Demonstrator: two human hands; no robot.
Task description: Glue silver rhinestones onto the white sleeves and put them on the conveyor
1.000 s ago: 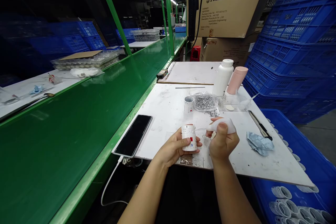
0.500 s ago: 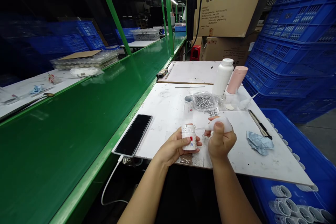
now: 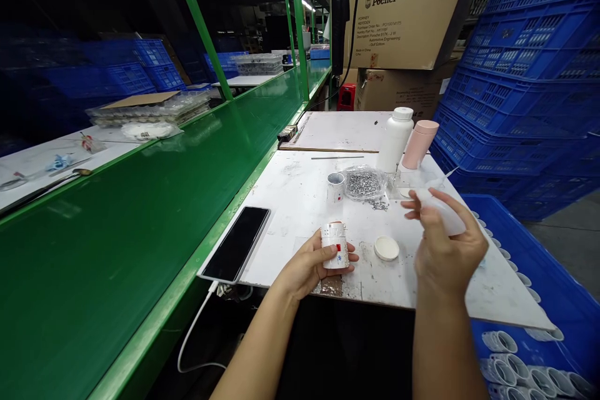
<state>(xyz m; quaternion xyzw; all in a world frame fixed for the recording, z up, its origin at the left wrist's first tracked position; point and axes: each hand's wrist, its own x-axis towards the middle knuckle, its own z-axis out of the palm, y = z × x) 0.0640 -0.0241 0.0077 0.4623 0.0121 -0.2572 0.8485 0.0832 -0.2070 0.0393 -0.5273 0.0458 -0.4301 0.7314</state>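
Note:
My left hand is closed round a white cylinder with a red mark, held above the table's front edge. To the right, my right hand holds a translucent white squeeze bottle between thumb and fingers, a little blurred. A round white lid lies on the table between my hands. Behind them stands a second white cylinder, beside a plastic bag of small metal parts, with some parts spilled in front of it.
A phone lies at the table's left edge by the green conveyor. White bottle and pink bottle stand at the back right. A blue bin with white cylinders is at the right, below stacked blue crates.
My right hand has moved right with the squeeze bottle, away from the cylinder, and the round lid is now uncovered. My left hand still holds the cylinder in nearly the same place.

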